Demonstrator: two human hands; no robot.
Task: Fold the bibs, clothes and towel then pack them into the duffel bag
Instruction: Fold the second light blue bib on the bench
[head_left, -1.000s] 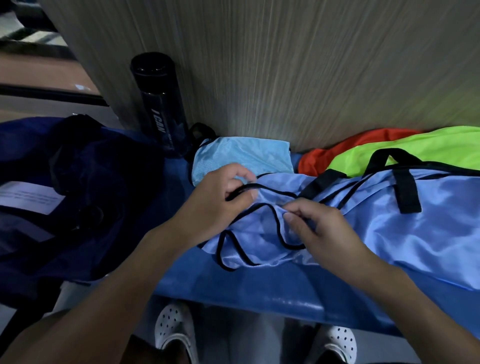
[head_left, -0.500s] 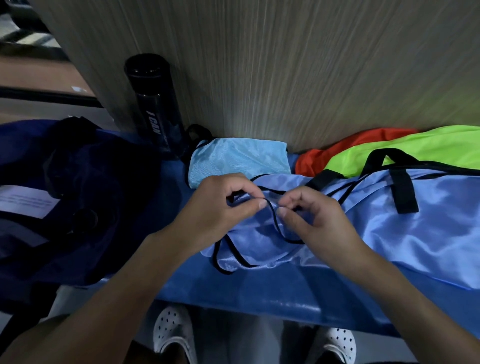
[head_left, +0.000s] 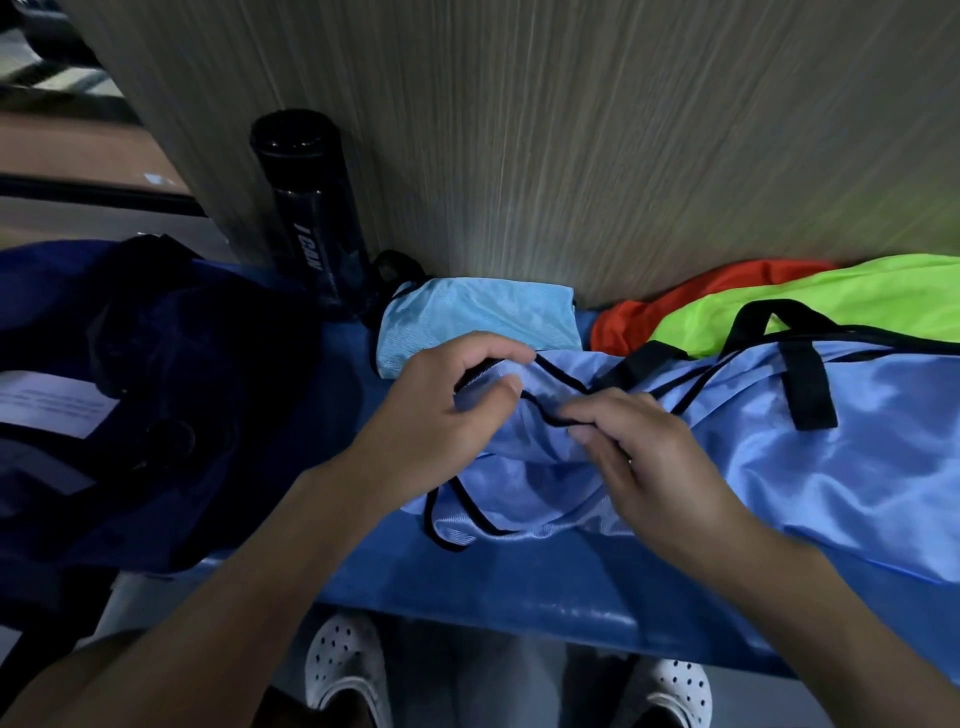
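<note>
Now the left hand (head_left: 441, 410) has bunched more of the shiny light-blue, black-trimmed bib (head_left: 779, 467) between thumb and forefinger. The right hand (head_left: 639, 457) has slid lower, pinching its black edge. The bib's right end is cut off. Left of the bib, the dark navy duffel bag (head_left: 156, 389) is too dim to make out.
</note>
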